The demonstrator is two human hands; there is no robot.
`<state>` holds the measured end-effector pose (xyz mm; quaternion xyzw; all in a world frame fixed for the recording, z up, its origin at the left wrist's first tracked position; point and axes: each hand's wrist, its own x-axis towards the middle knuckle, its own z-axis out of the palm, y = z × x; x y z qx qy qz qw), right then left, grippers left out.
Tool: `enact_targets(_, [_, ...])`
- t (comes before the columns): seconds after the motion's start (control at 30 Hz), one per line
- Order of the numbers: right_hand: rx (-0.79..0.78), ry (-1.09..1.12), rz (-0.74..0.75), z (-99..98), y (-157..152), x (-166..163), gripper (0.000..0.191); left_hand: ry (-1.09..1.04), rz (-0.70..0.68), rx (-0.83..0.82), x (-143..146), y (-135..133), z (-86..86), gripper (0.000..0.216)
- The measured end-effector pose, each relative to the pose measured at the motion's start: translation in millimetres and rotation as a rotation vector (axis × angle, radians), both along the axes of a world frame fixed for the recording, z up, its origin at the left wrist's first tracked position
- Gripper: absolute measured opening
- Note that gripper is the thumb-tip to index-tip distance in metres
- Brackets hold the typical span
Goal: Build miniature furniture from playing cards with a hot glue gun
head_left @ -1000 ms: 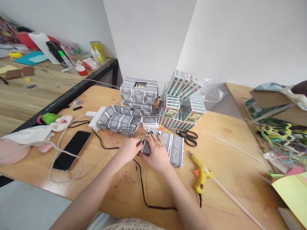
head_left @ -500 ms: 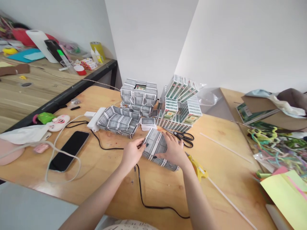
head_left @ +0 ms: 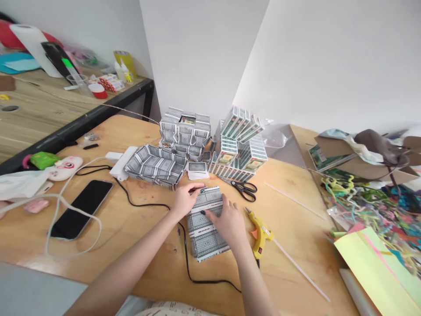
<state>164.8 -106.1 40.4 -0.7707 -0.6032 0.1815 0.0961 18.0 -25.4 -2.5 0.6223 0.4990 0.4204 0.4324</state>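
Observation:
A flat panel made of grey-patterned playing cards (head_left: 205, 232) lies on the wooden table (head_left: 312, 237) in front of me, its long side running toward me. My left hand (head_left: 185, 199) grips its far left corner with bent fingers. My right hand (head_left: 227, 219) presses on its right side, fingers curled over the cards. A shallow tray built of the same cards (head_left: 154, 166) sits just behind, and a taller card box (head_left: 184, 131) stands behind that. A single small card stack (head_left: 197, 168) lies between them.
Stacked green card packs (head_left: 241, 149) stand at the back. Black scissors (head_left: 245, 189) and a yellow glue gun (head_left: 259, 232) lie right of my hands, its black cable (head_left: 187, 259) looping under the panel. A phone (head_left: 80, 208), a white charger (head_left: 120, 163) and craft scraps (head_left: 371, 206) lie around.
The card panel has been turned from lying crosswise to lying lengthwise toward me. Both hands turned with it and stayed on it. The camera view has swung slightly right.

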Motion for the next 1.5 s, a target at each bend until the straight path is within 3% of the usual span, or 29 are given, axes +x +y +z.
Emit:
enact_targets(0.2, [0.164, 0.557, 0.083, -32.5, 12, 24, 0.072, -0.023, 0.060, 0.040, 5, 1, -11.2, 0.017])
enact_targets(0.3, [0.262, 0.671, -0.013, -44.9, 5, 11, 0.069, -0.023, 0.010, 0.046, 4, 12, -7.2, 0.016])
enact_targets(0.4, [0.332, 0.651, -0.159, -50.3, -5, -5, 0.068, 0.004, -0.092, 0.034, 2, 22, -0.2, 0.013])
enact_targets(0.5, [0.407, 0.528, -0.206, -43.8, -3, -7, 0.064, 0.040, -0.186, 0.032, 0, 25, 4.5, 0.012])
enact_targets(0.57, [0.443, 0.451, -0.153, -34.3, 9, -2, 0.054, 0.047, -0.218, 0.046, 1, 24, 6.1, 0.013])
enact_targets(0.7, [0.322, 0.424, 0.064, -17.4, 44, 8, 0.032, 0.005, -0.220, 0.062, 3, 23, 9.0, 0.013])
enact_targets(0.87, [0.259, 0.401, 0.106, -13.6, 67, 11, 0.023, -0.151, -0.161, -0.012, -4, 18, 8.2, 0.022])
enact_targets(0.97, [0.243, 0.412, 0.107, -14.9, 70, 12, 0.022, -0.210, -0.114, -0.104, -10, 10, 2.1, 0.033])
enact_targets(1.17, [0.229, 0.479, 0.097, -19.8, 73, 8, 0.020, -0.207, -0.191, -0.197, -9, 2, -4.9, 0.044])
enact_targets(1.4, [0.339, 0.569, 0.033, -17.0, 65, 13, 0.018, -0.126, -0.086, -0.306, -7, 1, 8.5, 0.050])
enact_targets(1.5, [0.429, 0.651, -0.009, -5.5, 58, 17, 0.018, -0.183, -0.163, -0.394, -7, -5, 20.3, 0.055])
